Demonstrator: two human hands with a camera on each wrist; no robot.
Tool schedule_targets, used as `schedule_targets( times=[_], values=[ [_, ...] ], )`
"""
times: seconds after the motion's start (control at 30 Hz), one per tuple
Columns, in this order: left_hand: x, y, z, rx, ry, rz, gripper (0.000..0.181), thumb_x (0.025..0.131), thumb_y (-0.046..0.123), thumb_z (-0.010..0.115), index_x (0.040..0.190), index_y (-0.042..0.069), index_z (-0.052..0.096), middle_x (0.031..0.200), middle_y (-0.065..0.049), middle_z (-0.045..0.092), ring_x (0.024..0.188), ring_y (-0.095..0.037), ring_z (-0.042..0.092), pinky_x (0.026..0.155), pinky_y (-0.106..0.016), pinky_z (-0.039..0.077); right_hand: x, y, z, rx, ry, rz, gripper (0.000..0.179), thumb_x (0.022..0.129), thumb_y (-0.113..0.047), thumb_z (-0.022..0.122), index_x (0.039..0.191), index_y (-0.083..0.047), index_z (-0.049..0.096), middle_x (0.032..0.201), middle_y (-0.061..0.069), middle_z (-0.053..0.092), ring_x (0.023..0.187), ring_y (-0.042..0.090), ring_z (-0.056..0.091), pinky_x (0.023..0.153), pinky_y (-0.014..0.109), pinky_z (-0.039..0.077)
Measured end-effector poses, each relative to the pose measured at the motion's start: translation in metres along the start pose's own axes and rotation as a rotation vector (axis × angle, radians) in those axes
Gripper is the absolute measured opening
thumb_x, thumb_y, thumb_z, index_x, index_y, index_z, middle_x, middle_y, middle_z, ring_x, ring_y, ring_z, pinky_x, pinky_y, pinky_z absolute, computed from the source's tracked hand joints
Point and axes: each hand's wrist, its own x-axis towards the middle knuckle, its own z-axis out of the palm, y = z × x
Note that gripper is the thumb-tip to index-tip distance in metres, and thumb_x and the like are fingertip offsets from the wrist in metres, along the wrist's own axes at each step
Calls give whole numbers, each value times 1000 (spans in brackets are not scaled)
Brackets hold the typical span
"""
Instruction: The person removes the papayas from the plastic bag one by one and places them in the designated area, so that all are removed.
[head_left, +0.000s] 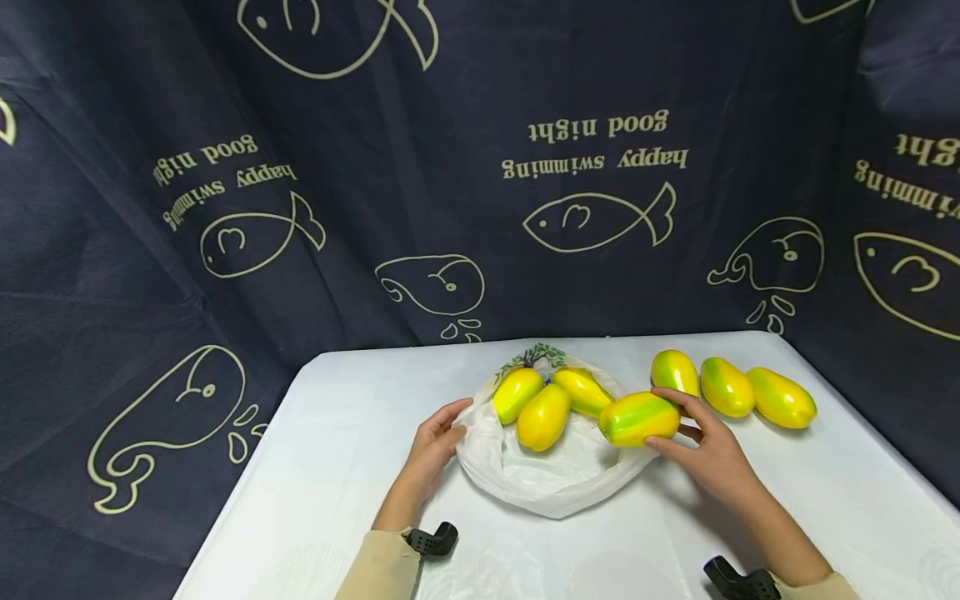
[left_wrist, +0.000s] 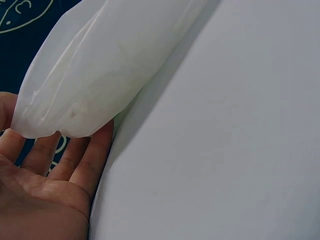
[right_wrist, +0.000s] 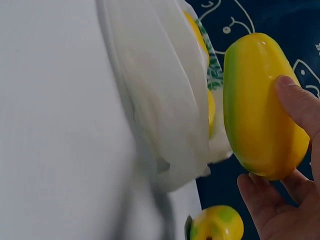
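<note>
A white plastic bag (head_left: 551,497) lies with its mouth spread wide, three yellow-green papayas (head_left: 543,418) inside and a green leafy print at its far end. My left hand (head_left: 435,446) pinches the bag's left rim between thumb and fingers; in the left wrist view the fingers (left_wrist: 92,160) reach behind the plastic. Over the bag's right rim, my right hand (head_left: 716,457) grips another papaya (head_left: 637,419), thumb on one side and fingers on the other. The right wrist view shows this papaya (right_wrist: 260,107) raised beside the bag (right_wrist: 155,95).
Three more papayas (head_left: 726,387) lie in a row at the back right of the white table (head_left: 337,433). A dark blue curtain (head_left: 420,167) with fish and whale outlines hangs behind the table. Each wrist wears a black strapped device (head_left: 435,540).
</note>
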Motion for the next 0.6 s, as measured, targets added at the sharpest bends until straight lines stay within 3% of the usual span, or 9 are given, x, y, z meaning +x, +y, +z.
schedule_targets(
  times=[0.17,0.6],
  values=[
    [-1,1,0,2,1,6,46,96,1,54,141,9,56,145,-15,53,114,-15,59,84,-20,56,-4,3,-10,0,33,12,65,86,-25,79,144,-19,50,130,-26,48,110,-14,43,87,3,42],
    [-1,0,-1,21,-1,3,46,96,2,54,142,9,55,147,-14,51,113,-12,60,86,-21,56,-14,20,-30,-37,123,21,68,85,-20,80,145,-10,49,124,-35,42,107,-15,41,82,1,41]
  ],
)
